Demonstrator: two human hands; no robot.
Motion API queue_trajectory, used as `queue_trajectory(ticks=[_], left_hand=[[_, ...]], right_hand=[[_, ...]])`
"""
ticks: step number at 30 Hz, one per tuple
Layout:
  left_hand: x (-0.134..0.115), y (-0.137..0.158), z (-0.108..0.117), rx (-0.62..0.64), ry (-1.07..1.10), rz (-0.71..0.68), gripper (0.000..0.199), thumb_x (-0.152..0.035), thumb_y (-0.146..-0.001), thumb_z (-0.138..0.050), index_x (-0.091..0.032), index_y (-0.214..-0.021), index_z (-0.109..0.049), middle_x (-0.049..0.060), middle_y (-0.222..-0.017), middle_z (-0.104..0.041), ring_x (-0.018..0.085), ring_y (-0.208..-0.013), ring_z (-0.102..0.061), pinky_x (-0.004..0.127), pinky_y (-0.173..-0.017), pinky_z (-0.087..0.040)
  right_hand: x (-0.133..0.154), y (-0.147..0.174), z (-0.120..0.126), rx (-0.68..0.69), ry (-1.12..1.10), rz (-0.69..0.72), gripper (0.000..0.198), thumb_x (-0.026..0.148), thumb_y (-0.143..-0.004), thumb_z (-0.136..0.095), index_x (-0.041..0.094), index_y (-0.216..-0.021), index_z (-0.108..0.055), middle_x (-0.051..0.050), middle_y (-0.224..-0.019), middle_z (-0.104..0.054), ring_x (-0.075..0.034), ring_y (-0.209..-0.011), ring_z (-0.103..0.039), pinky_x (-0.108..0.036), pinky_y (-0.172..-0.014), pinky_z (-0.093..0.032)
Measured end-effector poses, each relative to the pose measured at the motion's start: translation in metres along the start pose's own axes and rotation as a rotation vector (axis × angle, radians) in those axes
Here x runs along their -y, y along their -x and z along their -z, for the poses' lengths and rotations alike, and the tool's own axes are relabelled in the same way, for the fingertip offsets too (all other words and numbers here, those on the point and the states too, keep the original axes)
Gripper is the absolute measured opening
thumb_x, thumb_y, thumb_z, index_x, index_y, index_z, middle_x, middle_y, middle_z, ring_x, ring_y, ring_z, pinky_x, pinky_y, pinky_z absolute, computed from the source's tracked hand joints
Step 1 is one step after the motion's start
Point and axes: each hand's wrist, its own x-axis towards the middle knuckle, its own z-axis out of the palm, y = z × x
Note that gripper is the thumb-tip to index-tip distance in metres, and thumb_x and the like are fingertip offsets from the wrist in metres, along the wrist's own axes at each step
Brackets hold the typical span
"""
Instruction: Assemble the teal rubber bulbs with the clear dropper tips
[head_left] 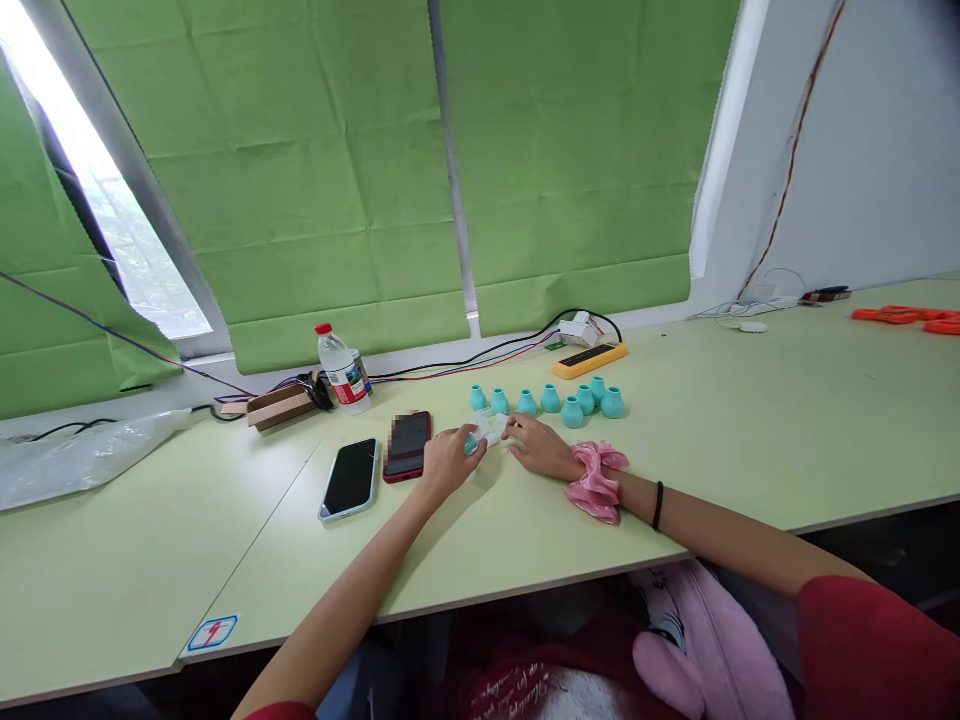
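My left hand (pixel 448 462) is closed around a small teal vase-shaped piece (pixel 471 443), most of it covered by the fingers. Beside it lies some clear, whitish plastic (pixel 491 424), too small to name more exactly. The fingers of my right hand (pixel 544 447) are bent together at the plastic's right edge; whether they grip it I cannot make out. Just beyond both hands, several matching teal vase-shaped pieces (pixel 572 412) stand upright on the pale table (pixel 480 560). A pink bow scrunchie (pixel 596 482) and a dark bracelet (pixel 658 506) circle my right wrist and forearm.
Left of my hands lie a red-edged phone (pixel 407 446) and a light-cased phone (pixel 350 480). Behind them stand a red-capped bottle (pixel 343 370) and a small cardboard box (pixel 289 405). A yellow power strip (pixel 590 360) and cables lie near the window. Orange objects (pixel 900 316) rest far right.
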Motion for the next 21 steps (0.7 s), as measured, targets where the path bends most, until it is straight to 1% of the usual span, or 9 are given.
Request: queue_trajectory(ticks=[2,5,8,11,14,16,17,19,21], left_hand=[[-0.001,0.000,0.001,0.025,-0.005,-0.003,0.037,-0.042,-0.076,-0.040,-0.020,-0.102,-0.055,0.007,-0.082,-0.063,0.019,-0.077,-0.057,0.023,-0.059,-0.036],[-0.002,0.001,0.000,0.043,-0.015,-0.038,0.036,-0.041,-0.076,-0.040,-0.020,-0.102,-0.056,0.007,-0.084,-0.063,0.019,-0.077,-0.058,0.023,-0.059,-0.036],[-0.003,0.002,0.000,0.036,-0.021,-0.067,0.035,-0.040,-0.076,-0.040,-0.020,-0.100,-0.057,0.007,-0.084,-0.064,0.020,-0.076,-0.058,0.024,-0.058,-0.036],[-0.003,0.002,-0.001,0.030,-0.006,-0.091,0.034,-0.040,-0.076,-0.041,-0.020,-0.097,-0.058,0.007,-0.083,-0.064,0.020,-0.075,-0.058,0.023,-0.057,-0.035],[-0.002,0.002,-0.002,0.016,0.015,-0.120,0.033,-0.040,-0.076,-0.042,-0.020,-0.095,-0.059,0.006,-0.082,-0.064,0.020,-0.074,-0.058,0.023,-0.056,-0.035],[-0.001,0.001,-0.003,0.004,0.026,-0.115,0.034,-0.043,-0.075,-0.042,-0.020,-0.093,-0.059,0.007,-0.080,-0.064,0.020,-0.074,-0.058,0.023,-0.056,-0.035],[0.000,0.001,-0.004,0.000,0.033,-0.105,0.035,-0.044,-0.075,-0.042,-0.019,-0.092,-0.060,0.007,-0.080,-0.064,0.020,-0.073,-0.058,0.023,-0.056,-0.035],[0.002,0.000,-0.004,-0.001,0.052,-0.084,0.036,-0.045,-0.075,-0.043,-0.019,-0.090,-0.060,0.008,-0.079,-0.064,0.020,-0.073,-0.058,0.023,-0.056,-0.035],[0.003,0.000,-0.004,0.002,0.094,-0.095,0.035,-0.045,-0.075,-0.043,-0.018,-0.089,-0.061,0.008,-0.079,-0.064,0.020,-0.073,-0.058,0.023,-0.057,-0.036]], right_hand=[[-0.001,0.000,0.001,0.000,0.032,-0.023,0.024,0.014,-0.075,-0.046,0.016,-0.097,-0.056,-0.008,-0.100,-0.049,-0.020,-0.095,-0.042,-0.033,-0.079,-0.038],[-0.001,-0.001,0.001,0.057,0.065,-0.025,0.027,0.013,-0.077,-0.042,0.017,-0.100,-0.056,-0.008,-0.098,-0.050,-0.020,-0.095,-0.042,-0.032,-0.077,-0.038],[-0.002,-0.002,-0.001,0.059,0.090,-0.091,0.028,0.015,-0.077,-0.043,0.016,-0.103,-0.054,-0.010,-0.096,-0.049,-0.020,-0.092,-0.044,-0.031,-0.073,-0.040],[-0.005,-0.002,-0.004,0.037,0.104,-0.171,0.025,0.021,-0.076,-0.046,0.013,-0.097,-0.057,-0.011,-0.093,-0.049,-0.021,-0.090,-0.046,-0.032,-0.074,-0.040],[-0.006,-0.003,-0.005,-0.027,0.032,-0.181,0.019,0.020,-0.073,-0.050,0.013,-0.089,-0.058,-0.009,-0.090,-0.052,-0.019,-0.087,-0.048,-0.031,-0.076,-0.040],[-0.006,-0.005,-0.002,-0.115,-0.089,-0.165,0.016,0.018,-0.069,-0.053,0.014,-0.084,-0.058,-0.007,-0.086,-0.055,-0.018,-0.083,-0.050,-0.031,-0.074,-0.041],[-0.005,-0.006,0.000,-0.165,-0.183,-0.163,0.015,0.018,-0.068,-0.055,0.014,-0.082,-0.058,-0.006,-0.083,-0.056,-0.017,-0.080,-0.051,-0.030,-0.073,-0.042],[-0.003,-0.007,0.006,-0.236,-0.452,-0.186,0.015,0.021,-0.065,-0.058,0.013,-0.078,-0.058,-0.005,-0.078,-0.058,-0.015,-0.072,-0.054,-0.030,-0.069,-0.044],[-0.001,-0.009,0.011,-0.236,-0.768,-0.230,0.020,0.026,-0.062,-0.062,0.012,-0.076,-0.059,-0.005,-0.077,-0.060,-0.014,-0.067,-0.056,-0.029,-0.066,-0.047]])
